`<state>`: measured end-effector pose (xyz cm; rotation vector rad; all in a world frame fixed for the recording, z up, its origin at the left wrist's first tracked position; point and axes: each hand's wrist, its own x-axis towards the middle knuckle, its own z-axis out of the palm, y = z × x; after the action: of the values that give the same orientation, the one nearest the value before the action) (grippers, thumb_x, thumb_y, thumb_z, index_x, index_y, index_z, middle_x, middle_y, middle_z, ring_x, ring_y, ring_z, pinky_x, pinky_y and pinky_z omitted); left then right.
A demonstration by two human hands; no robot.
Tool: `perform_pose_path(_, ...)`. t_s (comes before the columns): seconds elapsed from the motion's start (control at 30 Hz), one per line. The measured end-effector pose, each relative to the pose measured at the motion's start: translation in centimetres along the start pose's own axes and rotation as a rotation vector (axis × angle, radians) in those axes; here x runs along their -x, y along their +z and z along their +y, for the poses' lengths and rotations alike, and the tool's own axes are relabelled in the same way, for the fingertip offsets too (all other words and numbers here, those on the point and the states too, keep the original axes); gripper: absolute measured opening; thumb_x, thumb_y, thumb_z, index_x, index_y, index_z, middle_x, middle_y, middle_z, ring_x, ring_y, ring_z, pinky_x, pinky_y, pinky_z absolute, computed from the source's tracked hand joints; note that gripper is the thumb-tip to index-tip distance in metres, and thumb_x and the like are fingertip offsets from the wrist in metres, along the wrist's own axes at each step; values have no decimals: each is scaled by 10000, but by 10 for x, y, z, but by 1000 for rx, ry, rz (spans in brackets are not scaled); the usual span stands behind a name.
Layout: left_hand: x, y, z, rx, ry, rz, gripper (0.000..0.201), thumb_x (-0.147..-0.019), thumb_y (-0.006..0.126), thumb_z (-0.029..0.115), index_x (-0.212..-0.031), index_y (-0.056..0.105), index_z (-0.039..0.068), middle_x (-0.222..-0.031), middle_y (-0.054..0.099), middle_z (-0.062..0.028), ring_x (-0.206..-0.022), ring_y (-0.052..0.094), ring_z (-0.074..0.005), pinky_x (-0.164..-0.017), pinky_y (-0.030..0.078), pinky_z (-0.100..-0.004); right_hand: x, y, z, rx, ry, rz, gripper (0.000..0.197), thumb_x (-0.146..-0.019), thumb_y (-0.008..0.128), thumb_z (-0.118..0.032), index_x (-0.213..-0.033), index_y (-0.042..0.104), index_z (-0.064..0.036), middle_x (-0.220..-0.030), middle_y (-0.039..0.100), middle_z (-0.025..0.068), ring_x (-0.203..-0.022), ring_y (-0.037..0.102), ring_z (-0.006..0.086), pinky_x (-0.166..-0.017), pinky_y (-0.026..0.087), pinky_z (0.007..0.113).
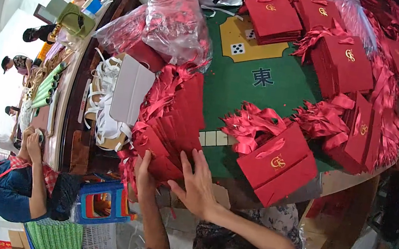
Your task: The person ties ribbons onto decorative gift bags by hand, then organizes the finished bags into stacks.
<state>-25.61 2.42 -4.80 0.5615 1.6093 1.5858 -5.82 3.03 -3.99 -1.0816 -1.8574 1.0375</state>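
A fanned stack of red paper gift bags [181, 106] lies in front of me, with red ribbon handles [160, 95] bunched along its left side. My left hand [145, 174] rests against the stack's near left corner, its visible fingers stretched upward and partly hidden at the bag edge. On the near right side, my right hand [199, 184] lies against the bags with its fingers spread and thumb apart. Just to the right stands another bundle of red gift bags [279, 163], a gold emblem on its front and loose ribbons on top.
More red bag bundles [342, 66] line the right side of the green table mat [230, 93]. At the left is a box of white ribbons [109, 102]; behind the stack lies a clear plastic sack [179, 22]. Co-workers, including a person in blue [12, 188], work on the left.
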Motion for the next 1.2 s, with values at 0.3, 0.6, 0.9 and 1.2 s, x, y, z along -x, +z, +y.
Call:
perform_pose_path(0.3,7,7,7,39,13,-61,240,-955,654,257,-1093,617,64,-1036,651,-45,-958,624,-173,-871,493,-350,1,2,1,9,-64,-19,853,-898,672,-350,-1495,245,85,-1470,310,373,-1389,279,532,-1123,284,569)
perform_pose_path(0.6,22,9,8,-111,132,-55,327,-955,653,244,-1211,597,47,-1129,642,-51,-1026,621,-172,-905,495,-349,4,5,-7,139,-84,39,875,-765,774,-225,-1463,333,68,-1488,352,257,-1375,347,454,-1089,359,527)
perform_pose_path(0.9,10,3,9,80,-66,117,296,-941,667,279,-1151,656,71,-1072,666,-23,-982,614,-129,-869,463,-275,7,2,-11,128,-163,30,888,-739,780,-208,-1480,348,21,-1514,356,193,-1335,414,382,-1058,421,457)
perform_pose_path(1.2,15,13,16,146,-72,46,368,-994,590,272,-1279,594,40,-1191,685,-98,-1039,668,-213,-970,503,-370,1,4,-8,-107,-173,63,771,-808,735,-124,-1464,360,31,-1458,397,204,-1308,435,391,-1077,414,436)
